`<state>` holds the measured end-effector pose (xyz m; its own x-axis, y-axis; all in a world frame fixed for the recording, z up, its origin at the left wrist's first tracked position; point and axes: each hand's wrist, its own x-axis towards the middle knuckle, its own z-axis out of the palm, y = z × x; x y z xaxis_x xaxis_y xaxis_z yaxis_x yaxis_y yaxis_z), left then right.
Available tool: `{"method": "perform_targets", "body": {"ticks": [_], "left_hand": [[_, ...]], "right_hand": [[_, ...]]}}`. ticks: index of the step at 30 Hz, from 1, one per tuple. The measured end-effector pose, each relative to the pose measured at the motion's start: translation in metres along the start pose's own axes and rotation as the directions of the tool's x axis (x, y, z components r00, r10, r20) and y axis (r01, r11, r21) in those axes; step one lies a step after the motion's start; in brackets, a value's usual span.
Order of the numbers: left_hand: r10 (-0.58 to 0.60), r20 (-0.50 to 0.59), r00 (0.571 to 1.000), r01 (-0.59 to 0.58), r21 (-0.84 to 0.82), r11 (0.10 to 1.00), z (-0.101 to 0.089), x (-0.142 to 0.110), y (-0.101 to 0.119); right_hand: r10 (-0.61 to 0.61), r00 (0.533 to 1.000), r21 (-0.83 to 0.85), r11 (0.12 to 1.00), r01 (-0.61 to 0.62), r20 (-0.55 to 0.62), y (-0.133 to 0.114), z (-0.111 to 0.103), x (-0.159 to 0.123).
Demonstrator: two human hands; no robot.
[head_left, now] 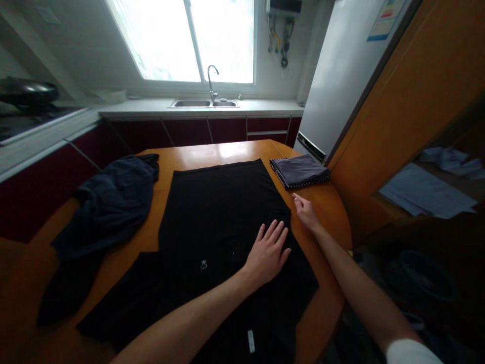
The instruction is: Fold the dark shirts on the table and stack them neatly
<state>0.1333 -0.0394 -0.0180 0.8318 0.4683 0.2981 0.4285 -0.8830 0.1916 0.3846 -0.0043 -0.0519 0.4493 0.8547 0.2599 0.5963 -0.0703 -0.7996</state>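
A black short-sleeved T-shirt (212,212) lies spread on the wooden table, its hem toward the window. It has a small light motif on the chest and a white label near the collar. My left hand (267,253) rests flat on the shirt's right part, fingers spread, holding nothing. Just right of the shirt's side edge is my right hand (306,212), turned on its side with fingers stretched forward and close together. Nothing shows in it; its palm side is partly hidden. Beyond its fingertips sits a folded stack of grey and patterned cloth (301,171).
A crumpled dark blue garment (117,202) lies on the left of the wooden table (227,150). Behind stand a counter with a sink (191,103) and faucet (210,83). A fridge (341,65) and an orange cabinet (409,91) border the right side.
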Motion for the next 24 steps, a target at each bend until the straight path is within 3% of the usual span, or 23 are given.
{"method": "perform_targets", "body": {"ticks": [2,4,7,13,24], "left_hand": [[0.000,0.048,0.999,0.000,-0.013,1.000,0.006,-0.002,-0.003],[0.005,0.074,0.997,-0.003,-0.020,1.000,0.011,-0.003,-0.005],[0.008,0.079,0.997,-0.006,-0.021,1.000,0.012,-0.003,-0.006],[0.018,0.084,0.996,-0.015,-0.029,0.999,0.009,-0.003,-0.005],[-0.106,0.035,0.994,0.107,-0.030,0.994,0.007,0.000,-0.006]], "right_hand": [[-0.098,0.991,-0.054,0.993,0.103,0.090,-0.003,0.000,-0.004],[-0.199,0.952,-0.148,0.960,0.237,0.231,-0.006,0.001,-0.009],[-0.210,0.909,-0.281,0.904,0.320,0.360,-0.009,0.005,-0.013],[-0.115,0.973,-0.378,0.907,0.184,0.198,-0.003,0.011,-0.006],[-0.122,0.992,-0.142,0.982,0.126,0.037,0.011,0.008,0.002]]}}
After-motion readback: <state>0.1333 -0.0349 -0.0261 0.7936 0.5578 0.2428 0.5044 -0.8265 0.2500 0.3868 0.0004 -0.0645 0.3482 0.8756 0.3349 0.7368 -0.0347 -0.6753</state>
